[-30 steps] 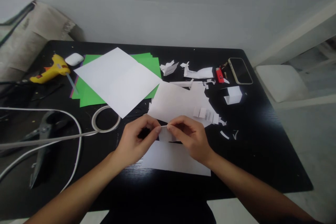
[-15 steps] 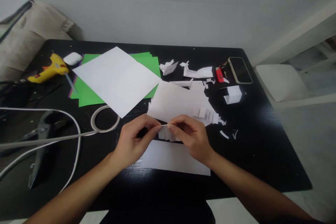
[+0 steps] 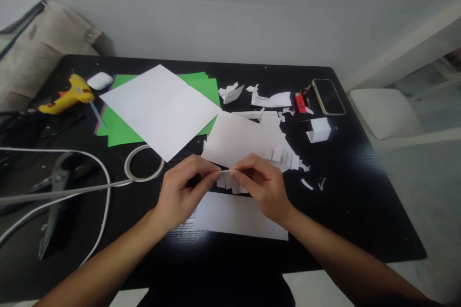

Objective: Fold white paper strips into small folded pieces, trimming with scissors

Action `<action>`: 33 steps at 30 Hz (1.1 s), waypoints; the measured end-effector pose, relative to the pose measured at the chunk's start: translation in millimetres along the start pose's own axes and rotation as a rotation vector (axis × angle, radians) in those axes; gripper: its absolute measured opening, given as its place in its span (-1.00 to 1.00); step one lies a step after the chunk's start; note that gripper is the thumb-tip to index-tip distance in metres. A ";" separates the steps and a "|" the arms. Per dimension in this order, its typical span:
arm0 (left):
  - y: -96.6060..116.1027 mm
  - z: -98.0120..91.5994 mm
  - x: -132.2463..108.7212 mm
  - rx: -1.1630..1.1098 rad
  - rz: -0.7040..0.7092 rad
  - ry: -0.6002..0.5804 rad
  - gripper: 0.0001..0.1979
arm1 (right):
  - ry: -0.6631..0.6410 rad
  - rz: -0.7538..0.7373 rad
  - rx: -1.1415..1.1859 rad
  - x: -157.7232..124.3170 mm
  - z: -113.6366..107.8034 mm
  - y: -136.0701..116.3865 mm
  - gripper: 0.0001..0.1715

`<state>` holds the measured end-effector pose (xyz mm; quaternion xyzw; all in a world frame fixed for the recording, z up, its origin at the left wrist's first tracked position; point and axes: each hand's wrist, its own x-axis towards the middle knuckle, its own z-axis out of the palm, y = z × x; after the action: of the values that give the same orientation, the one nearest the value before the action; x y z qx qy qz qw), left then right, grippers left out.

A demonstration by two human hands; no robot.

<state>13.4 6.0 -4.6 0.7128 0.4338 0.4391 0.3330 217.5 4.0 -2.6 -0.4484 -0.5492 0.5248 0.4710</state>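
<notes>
Between my two hands stretches a thin white paper strip (image 3: 225, 171), seen nearly edge-on. My left hand (image 3: 185, 187) pinches its left end with thumb and forefinger. The right end is pinched the same way by my right hand (image 3: 264, 184). Just below the strip, small cut paper pieces (image 3: 230, 183) show in part, the rest hidden by my fingers. A white sheet (image 3: 237, 218) lies flat nearer to me. Beyond my hands is a larger white sheet (image 3: 234, 139), with folded paper pieces (image 3: 284, 157) at its right corner.
Green sheets (image 3: 122, 129) lie under a turned white sheet (image 3: 160, 110). A yellow glue gun (image 3: 70, 96), a white case (image 3: 100, 80), a white cable (image 3: 108, 192) and pliers (image 3: 57, 187) are at left. Paper scraps (image 3: 272, 100), a red lighter (image 3: 300, 102) and a phone (image 3: 328, 97) are at right.
Both hands keep the same pinch on the paper strip. They have barely shifted, and nothing on the table has visibly moved.
</notes>
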 end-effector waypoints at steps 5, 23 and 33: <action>-6.1 1.3 -5.2 -0.049 -0.163 -0.007 -0.89 | 0.025 0.003 0.009 -0.2 1.4 1.8 -0.97; 0.4 -0.8 -0.9 -0.216 -0.267 -0.134 -0.80 | 0.021 -0.074 0.034 -1.7 2.6 5.8 -0.84; 0.4 1.5 -1.5 -0.225 -0.249 -0.101 -0.89 | -0.009 -0.033 0.106 -1.6 3.8 10.3 -0.83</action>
<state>14.6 4.3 -5.4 0.6329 0.4499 0.4038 0.4837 213.9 2.3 -13.1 -0.4114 -0.5302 0.5474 0.4999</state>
